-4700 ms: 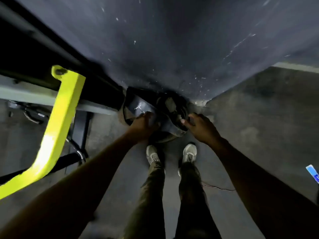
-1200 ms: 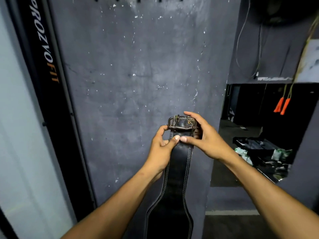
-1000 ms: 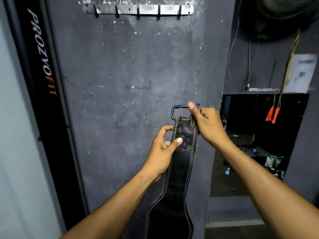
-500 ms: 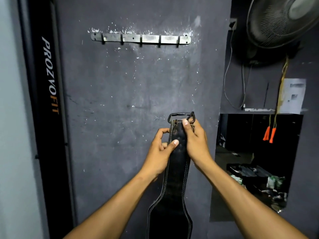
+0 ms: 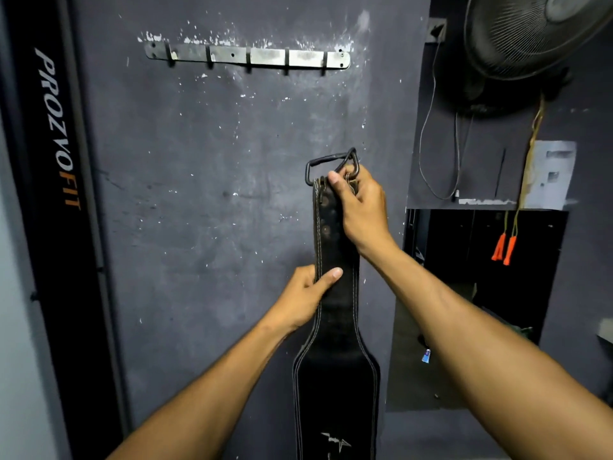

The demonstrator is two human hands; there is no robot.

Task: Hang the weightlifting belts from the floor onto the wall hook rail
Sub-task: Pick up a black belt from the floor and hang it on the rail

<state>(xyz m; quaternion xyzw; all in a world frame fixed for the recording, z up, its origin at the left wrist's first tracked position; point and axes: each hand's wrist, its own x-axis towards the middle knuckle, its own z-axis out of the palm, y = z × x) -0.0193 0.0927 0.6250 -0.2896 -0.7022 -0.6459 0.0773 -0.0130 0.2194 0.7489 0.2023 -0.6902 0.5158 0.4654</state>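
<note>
While we hold belt [image 5: 336,293] up by wall, under rail [image 5: 248,57]: right hand [image 5: 363,207] curled tight round top near buckle [image 5: 331,164], left hand [image 5: 303,295] pinches strap lower. Belt looks thick, stiff, heavy. Best hold near buckle; loop goes on hook.

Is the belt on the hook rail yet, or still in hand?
Still in hand: belt held by both hands, buckle well below the bare hook rail.

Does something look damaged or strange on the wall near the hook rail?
Yes. Paint is chipped off in white flecks around the hook rail on the wall. The rail itself sits roughly level, with nothing hanging on it.
</note>
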